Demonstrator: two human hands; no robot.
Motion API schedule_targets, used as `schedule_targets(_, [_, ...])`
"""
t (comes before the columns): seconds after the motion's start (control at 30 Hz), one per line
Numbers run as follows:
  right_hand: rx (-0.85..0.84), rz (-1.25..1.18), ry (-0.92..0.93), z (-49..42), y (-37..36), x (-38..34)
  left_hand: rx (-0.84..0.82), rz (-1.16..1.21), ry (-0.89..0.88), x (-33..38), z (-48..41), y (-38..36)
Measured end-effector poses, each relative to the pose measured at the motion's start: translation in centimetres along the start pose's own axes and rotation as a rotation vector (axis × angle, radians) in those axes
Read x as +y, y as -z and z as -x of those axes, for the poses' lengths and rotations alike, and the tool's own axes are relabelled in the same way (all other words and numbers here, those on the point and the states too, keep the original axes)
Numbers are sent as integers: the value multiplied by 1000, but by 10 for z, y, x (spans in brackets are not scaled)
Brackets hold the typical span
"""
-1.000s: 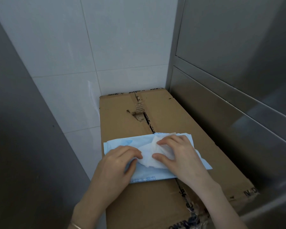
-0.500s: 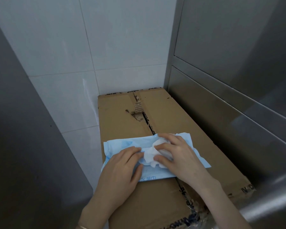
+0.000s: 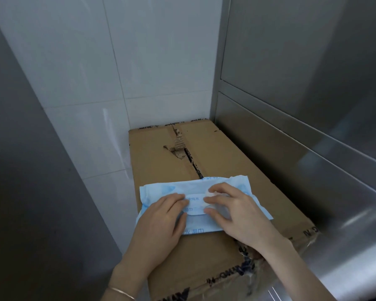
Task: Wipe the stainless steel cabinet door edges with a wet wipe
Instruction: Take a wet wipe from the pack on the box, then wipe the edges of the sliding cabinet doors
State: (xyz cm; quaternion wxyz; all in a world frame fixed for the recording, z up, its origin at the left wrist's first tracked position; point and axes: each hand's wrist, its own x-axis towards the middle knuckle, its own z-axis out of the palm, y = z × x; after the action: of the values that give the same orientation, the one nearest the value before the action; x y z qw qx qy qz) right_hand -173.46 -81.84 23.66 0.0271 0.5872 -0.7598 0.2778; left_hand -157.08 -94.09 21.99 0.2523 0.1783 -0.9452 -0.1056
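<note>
A light blue wet wipe pack [image 3: 161,190] lies across a cardboard box [image 3: 217,153]. My left hand [image 3: 161,222] rests flat on the pack's left half and presses it down. My right hand [image 3: 241,218] sits on the right half with its fingers curled over a small bunch of white wet wipe [image 3: 210,193] at the pack's opening; only a bit of the wipe shows between the fingertips. Stainless steel cabinet doors [image 3: 302,61] rise on the right, with a horizontal door edge [image 3: 269,124] just above the box.
A white tiled wall [image 3: 161,61] stands behind the box. A grey steel panel [image 3: 30,170] closes off the left side. The box fills the narrow gap between the tiles and the cabinet. A thin bracelet [image 3: 122,292] circles my left wrist.
The loose white wipe that spread over the pack has shrunk to a small bunch under my right fingers. My left hand stays on the pack.
</note>
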Motion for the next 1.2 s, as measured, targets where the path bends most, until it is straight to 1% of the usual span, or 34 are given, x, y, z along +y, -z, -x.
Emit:
schedule_targets(0.13, [29, -29, -25, 6, -2, 0, -16, -16, 14, 5, 5, 3])
schedule_targets(0.23, [106, -41, -71, 9, 3, -1, -71, 9, 67, 9, 2, 6])
schedule_targets(0.33, [167, -16, 29, 17, 16, -11, -92, -72, 75, 21, 6, 12])
schedule_targets(0.47, [342, -27, 184, 51, 35, -29, -27, -138, 73, 56, 35, 34])
schedule_targets(0.57, [428, -80, 227, 88, 42, -43, 115, -188, 65, 82, 75, 47])
schedule_targets(0.63, [446, -114, 229, 116, 41, -50, 182, -231, 65, 100, 109, 51])
schedule_targets(0.7, [437, -146, 232, 145, 38, -56, 181, -265, 94, 118, 146, 51])
schedule_targets(0.8, [392, -225, 248, 188, 31, -70, 133, -294, 171, 142, 201, 48])
schedule_targets(0.93, [278, -288, 263, 233, 20, -96, 74, -352, 300, 166, 268, 45])
schedule_targets(1.03, [191, -337, 287, 259, 13, -119, 87, -375, 386, 182, 314, 51])
schedule_targets(1.2, [72, -383, 365, 292, -5, -164, 49, -406, 559, 205, 383, 69])
